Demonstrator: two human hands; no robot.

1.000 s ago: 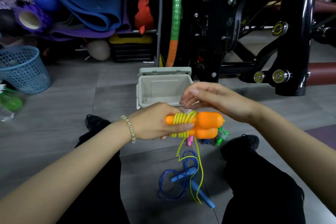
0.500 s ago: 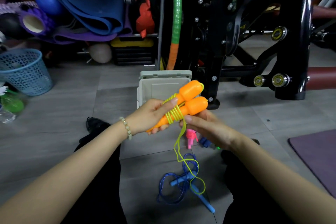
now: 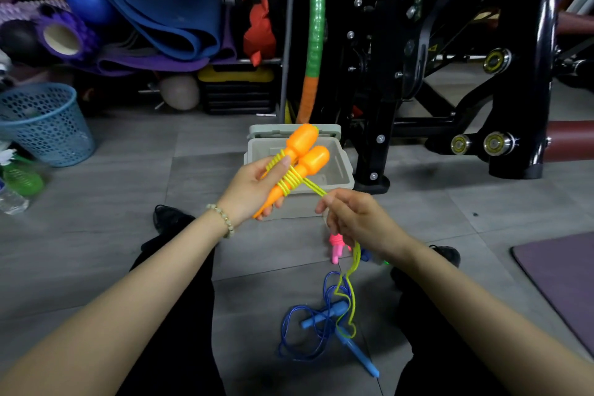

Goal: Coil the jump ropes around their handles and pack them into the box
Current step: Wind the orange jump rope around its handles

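My left hand [image 3: 249, 190] grips two orange jump-rope handles [image 3: 303, 154] held side by side, tilted up to the right, with several turns of yellow-green cord wound round their necks. My right hand [image 3: 356, 222] pinches that yellow-green cord [image 3: 352, 283] just right of the coil; the slack hangs down to the floor. Behind the handles stands the open beige box [image 3: 340, 170], its lid tipped back. On the floor between my legs lies a loose blue jump rope [image 3: 324, 321]. A pink handle [image 3: 336, 246] pokes out under my right hand.
A black exercise machine frame [image 3: 385, 90] stands right behind the box. A blue mesh basket [image 3: 48, 125] sits at the left, rolled mats [image 3: 167, 10] and balls at the back. A purple mat [image 3: 565, 280] lies at the right. My black-trousered legs flank the ropes.
The handles swung from level to pointing up and to the right. My right hand went from above them, under them, and out to the right, drawing the cord taut.
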